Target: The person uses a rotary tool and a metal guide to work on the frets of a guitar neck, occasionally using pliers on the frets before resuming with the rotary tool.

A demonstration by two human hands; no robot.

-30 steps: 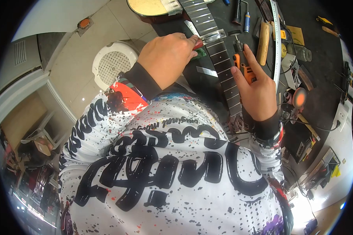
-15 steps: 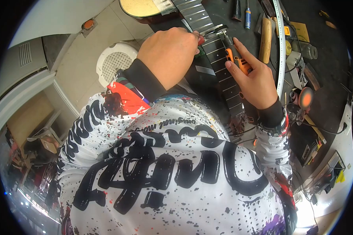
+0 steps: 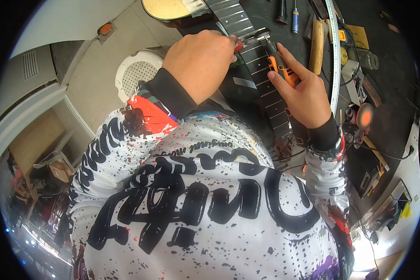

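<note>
dark workbench [image 3: 388, 105], guitar neck [image 3: 267, 91]: left hand [image 3: 200, 60] fisted on red-handled tool [image 3: 238, 45], right hand [image 3: 305, 93] grips orange tool [image 3: 285, 74].

**One head-worn fisheye, aimed steeply down**

The only camera sits on the person's head and faces forward and down over the chest. The spattered shirt [image 3: 196, 196] fills the lower frame at very close range. The left hand [image 3: 200, 60] and right hand [image 3: 305, 93] lie near top centre, over the dark bench [image 3: 382, 56]. Floor curves along the left edge.

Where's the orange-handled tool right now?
Head view, upper centre-right: the orange-handled tool lies under the fingers of the right hand, just right of the guitar neck.
</note>
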